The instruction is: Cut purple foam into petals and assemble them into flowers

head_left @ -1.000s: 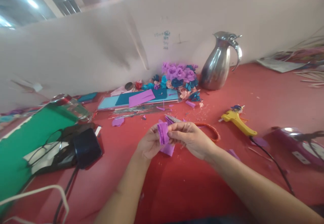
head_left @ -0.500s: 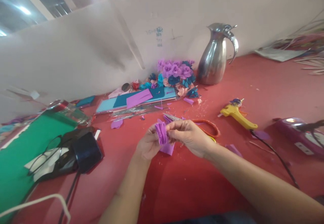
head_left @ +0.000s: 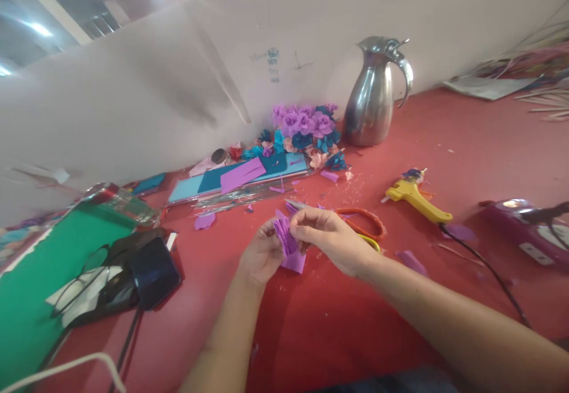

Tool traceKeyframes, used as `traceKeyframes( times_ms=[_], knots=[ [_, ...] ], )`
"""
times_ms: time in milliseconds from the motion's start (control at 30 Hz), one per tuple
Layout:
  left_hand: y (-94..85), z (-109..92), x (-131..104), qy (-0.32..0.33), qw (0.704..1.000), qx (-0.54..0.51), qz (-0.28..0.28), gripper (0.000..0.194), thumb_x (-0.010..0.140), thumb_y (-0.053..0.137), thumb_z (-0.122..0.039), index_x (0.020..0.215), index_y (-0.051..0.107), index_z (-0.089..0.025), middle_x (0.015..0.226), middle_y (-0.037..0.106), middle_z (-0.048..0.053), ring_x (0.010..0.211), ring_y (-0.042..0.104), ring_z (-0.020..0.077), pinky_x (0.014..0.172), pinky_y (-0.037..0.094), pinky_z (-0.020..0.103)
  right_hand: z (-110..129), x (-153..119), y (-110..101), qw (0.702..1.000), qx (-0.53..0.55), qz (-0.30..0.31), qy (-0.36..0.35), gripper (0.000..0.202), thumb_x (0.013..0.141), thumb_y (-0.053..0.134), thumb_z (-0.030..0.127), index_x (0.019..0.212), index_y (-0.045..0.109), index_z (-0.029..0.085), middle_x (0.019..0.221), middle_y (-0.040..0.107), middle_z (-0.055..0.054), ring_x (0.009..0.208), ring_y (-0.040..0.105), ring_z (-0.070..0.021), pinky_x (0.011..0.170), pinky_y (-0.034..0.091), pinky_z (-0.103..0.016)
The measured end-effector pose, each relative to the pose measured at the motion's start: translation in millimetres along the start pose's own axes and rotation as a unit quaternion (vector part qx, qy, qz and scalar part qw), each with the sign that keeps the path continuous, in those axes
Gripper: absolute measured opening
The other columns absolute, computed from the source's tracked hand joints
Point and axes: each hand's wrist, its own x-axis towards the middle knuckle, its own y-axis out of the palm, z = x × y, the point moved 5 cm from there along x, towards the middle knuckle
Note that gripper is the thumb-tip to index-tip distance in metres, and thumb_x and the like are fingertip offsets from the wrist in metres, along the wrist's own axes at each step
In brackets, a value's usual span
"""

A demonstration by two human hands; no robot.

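Note:
Between my hands, above the red table [head_left: 320, 328], is a bundle of layered purple crepe paper [head_left: 285, 236]. My left hand [head_left: 262, 253] is closed around its left side. From the right, the thumb and fingertips of my right hand [head_left: 326, 236] pinch the bundle's edge. A flat purple paper piece [head_left: 293, 262] shows just below the bundle. Scissors with orange and yellow handles [head_left: 371, 226] lie behind my right hand, which partly covers them.
Purple and blue paper flowers [head_left: 306, 123] sit by the wall, left of a steel jug [head_left: 371, 102]. A yellow glue gun [head_left: 415, 197] and a power strip [head_left: 524, 227] lie right. Left are a dark phone [head_left: 153, 271], glasses [head_left: 82, 280] and a green sheet [head_left: 26, 304].
The bundle's layers have tilted and spread a little. My right fingertips have shifted slightly left over its edge. The whole view has moved a little.

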Motion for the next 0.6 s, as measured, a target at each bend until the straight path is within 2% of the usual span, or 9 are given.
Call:
traceKeyframes(
  times_ms=[200, 300, 400, 500, 600],
  knots=[
    [-2.1, 2.3, -0.1, -0.005, 1.000, 0.008, -0.001, 0.033, 0.049, 0.088, -0.030, 0.069, 0.067, -0.014, 0.059, 0.064, -0.001, 0.054, 0.057, 0.0121, 0.055, 0.047, 0.025, -1.9, 0.6, -2.0, 1.000, -0.011, -0.012, 0.005, 0.019, 0.071, 0.066, 0.032, 0.071, 0.055, 0.018, 0.058, 0.054, 0.004, 0.053, 0.050, -0.0084, 0.056, 0.042, -0.024],
    [-5.3, 5.0, 0.2, -0.006, 1.000, 0.011, -0.024, 0.029, 0.050, 0.087, -0.022, 0.069, 0.067, -0.014, 0.061, 0.064, -0.002, 0.055, 0.057, 0.0101, 0.056, 0.046, 0.023, 1.2, -1.1, -4.3, 0.997, -0.062, -0.031, -0.028, 0.015, 0.072, 0.065, 0.028, 0.079, 0.055, 0.019, 0.058, 0.050, 0.006, 0.052, 0.046, -0.0079, 0.053, 0.038, -0.022],
    [-3.5, 8.0, 1.0, -0.015, 0.999, 0.019, -0.023, 0.028, 0.050, 0.087, -0.017, 0.070, 0.068, -0.013, 0.062, 0.064, -0.001, 0.056, 0.057, 0.0083, 0.055, 0.044, 0.020, 5.4, -2.9, -4.9, 0.987, -0.134, -0.047, -0.078, 0.015, 0.076, 0.060, 0.025, 0.090, 0.059, 0.020, 0.060, 0.050, 0.006, 0.054, 0.046, -0.0087, 0.054, 0.037, -0.022],
    [0.2, 9.4, 1.9, -0.019, 1.000, 0.018, -0.011, 0.032, 0.048, 0.089, -0.020, 0.071, 0.069, -0.013, 0.062, 0.065, -0.001, 0.057, 0.058, 0.0089, 0.058, 0.044, 0.021, 7.7, -4.4, -4.4, 0.977, -0.173, -0.070, -0.106, 0.012, 0.079, 0.057, 0.026, 0.084, 0.063, 0.018, 0.063, 0.053, 0.003, 0.057, 0.048, -0.0092, 0.055, 0.039, -0.023],
    [2.0, 9.4, 1.6, -0.017, 1.000, 0.020, 0.000, 0.033, 0.046, 0.089, -0.023, 0.070, 0.069, -0.015, 0.062, 0.065, -0.001, 0.057, 0.058, 0.0100, 0.059, 0.045, 0.023, 8.7, -5.9, -6.3, 0.977, -0.152, -0.108, -0.107, 0.015, 0.083, 0.055, 0.032, 0.084, 0.060, 0.018, 0.061, 0.051, 0.004, 0.052, 0.045, -0.0083, 0.050, 0.037, -0.022]
  ],
)
